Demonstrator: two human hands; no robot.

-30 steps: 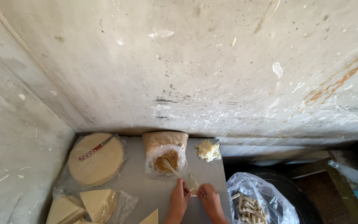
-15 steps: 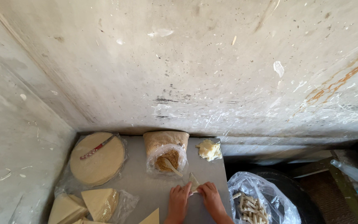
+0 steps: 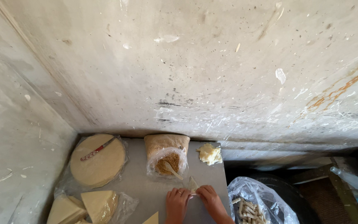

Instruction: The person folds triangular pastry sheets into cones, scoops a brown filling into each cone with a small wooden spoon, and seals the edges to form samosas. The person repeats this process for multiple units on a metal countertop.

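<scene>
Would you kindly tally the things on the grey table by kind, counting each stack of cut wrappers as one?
Round wrapper stack: 1
Knife: 1
Wedge-shaped wrapper stacks: 2
Bag of filling with spoon: 1
Lump of dough: 1
Wrapper piece at the left hand and right hand: 1
Total: 7

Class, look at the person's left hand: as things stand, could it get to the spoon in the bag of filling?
Probably yes. The left hand is busy pinching a small pastry piece with the right hand, but the spoon juts from the open bag of filling just beyond it, with only bare table between.
</scene>
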